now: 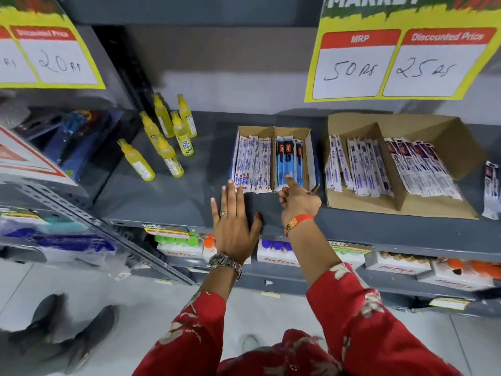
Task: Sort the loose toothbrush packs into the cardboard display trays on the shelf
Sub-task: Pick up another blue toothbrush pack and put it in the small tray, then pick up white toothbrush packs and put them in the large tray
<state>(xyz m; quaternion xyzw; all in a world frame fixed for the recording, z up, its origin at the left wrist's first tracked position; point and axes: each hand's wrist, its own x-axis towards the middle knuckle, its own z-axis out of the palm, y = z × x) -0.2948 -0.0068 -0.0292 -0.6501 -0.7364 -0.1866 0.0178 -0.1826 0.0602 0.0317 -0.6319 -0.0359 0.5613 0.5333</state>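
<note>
A small two-part cardboard tray (309, 156) stands mid-shelf. Its left part holds white toothbrush packs (253, 164), its right part blue packs (288, 161). My left hand (234, 225) lies flat on the shelf just in front of the tray, fingers spread, fingertips at the white packs' ends. My right hand (298, 198) is at the tray's front, index finger stretched onto the lower end of a blue pack, other fingers curled, nothing gripped. A bigger cardboard tray (401, 204) to the right holds white and purple packs (360, 169). A loose pack (490, 191) lies at the far right.
Several yellow bottles (165, 142) stand on the shelf left of the small tray. Yellow price signs (401, 58) hang above. The lower shelf carries boxed goods (276, 253). Dark shoes of another person (67, 332) are on the floor at lower left.
</note>
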